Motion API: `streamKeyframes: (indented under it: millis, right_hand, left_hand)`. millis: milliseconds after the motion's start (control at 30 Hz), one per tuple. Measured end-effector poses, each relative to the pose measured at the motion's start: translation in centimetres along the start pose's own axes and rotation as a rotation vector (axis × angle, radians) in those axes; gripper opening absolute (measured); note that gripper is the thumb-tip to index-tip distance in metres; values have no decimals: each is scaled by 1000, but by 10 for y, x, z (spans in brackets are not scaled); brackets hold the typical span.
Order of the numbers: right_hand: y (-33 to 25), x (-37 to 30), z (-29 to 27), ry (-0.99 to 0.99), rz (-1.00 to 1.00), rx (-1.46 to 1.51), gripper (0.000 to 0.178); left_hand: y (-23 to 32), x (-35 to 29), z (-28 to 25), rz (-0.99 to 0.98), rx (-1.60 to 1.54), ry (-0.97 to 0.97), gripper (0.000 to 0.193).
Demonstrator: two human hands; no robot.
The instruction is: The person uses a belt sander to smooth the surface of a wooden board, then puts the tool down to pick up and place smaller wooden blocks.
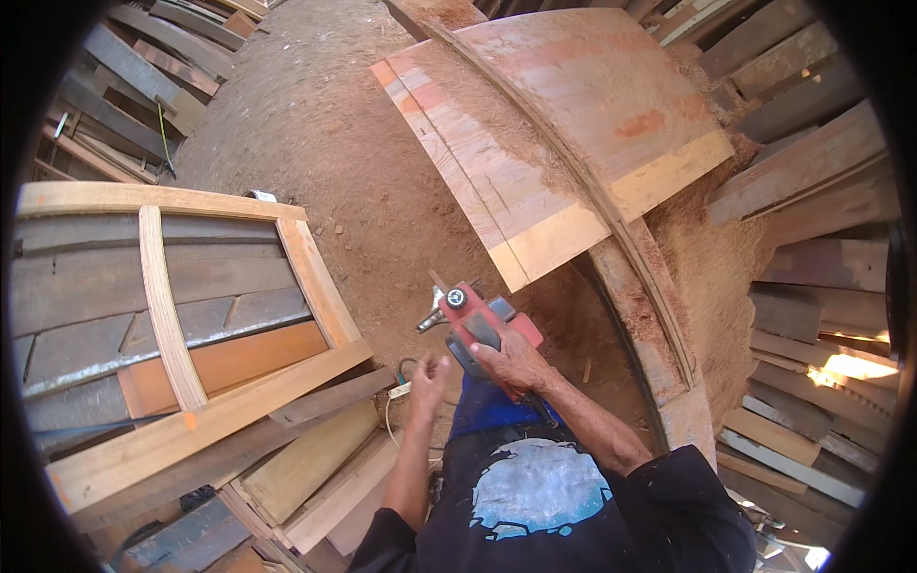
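Observation:
My right hand (516, 363) is wrapped around the handle of a red electric hand planer (480, 320), held up in front of my body. The tool has a dark round knob and a shiny metal fitting on its left side. My left hand (429, 378) is raised just left of the planer, apart from it, with its fingers curled in. Whether anything lies inside those fingers is hidden. Beyond the tool, a large wooden panel (564, 105) with a pale edge strip rests at a slant. A long narrow wooden strip (549, 124) crosses over it.
To the left, a pale wooden frame (181, 201) with crossbars lies over stacked boards. A light cable (389, 420) hangs near my left forearm. Piled planks (821, 277) line the right side. Sawdust and shavings cover the ground (315, 124) and a long beam (635, 315).

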State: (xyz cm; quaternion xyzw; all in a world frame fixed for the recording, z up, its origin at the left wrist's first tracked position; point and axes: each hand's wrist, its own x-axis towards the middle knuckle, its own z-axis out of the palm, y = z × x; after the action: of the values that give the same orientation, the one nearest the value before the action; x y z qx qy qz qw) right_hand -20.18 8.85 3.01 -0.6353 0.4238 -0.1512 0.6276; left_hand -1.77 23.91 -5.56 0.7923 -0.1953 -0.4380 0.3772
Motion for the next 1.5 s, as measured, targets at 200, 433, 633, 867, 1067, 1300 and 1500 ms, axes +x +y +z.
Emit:
streamKeyframes:
  millis: [200,433,633,867,1067,1300,1500]
  right_hand:
    - [-57,-28,-18,-20,111,205,31]
    - [-63,-32,-48,110,111,236,23]
    - [-55,-26,-67,74,330,228,41]
    - [-30,-7,-60,147,139,194,31]
    - [-26,13,-65,114,132,107,50]
    - [-33,49,-66,75,184,84,71]
    - [-47,99,-68,100,117,9,62]
  left_hand:
    - [68,-43,49,182,-282,-70,66]
    - [74,-18,93,313,-122,-54,71]
    - [82,-12,109,273,-191,-123,75]
    - [93,1,104,276,-38,-100,77]
    - [125,12,92,238,102,-109,68]
    - [126,51,92,243,-123,-115,59]
    - [143,100,84,311,-247,-169,54]
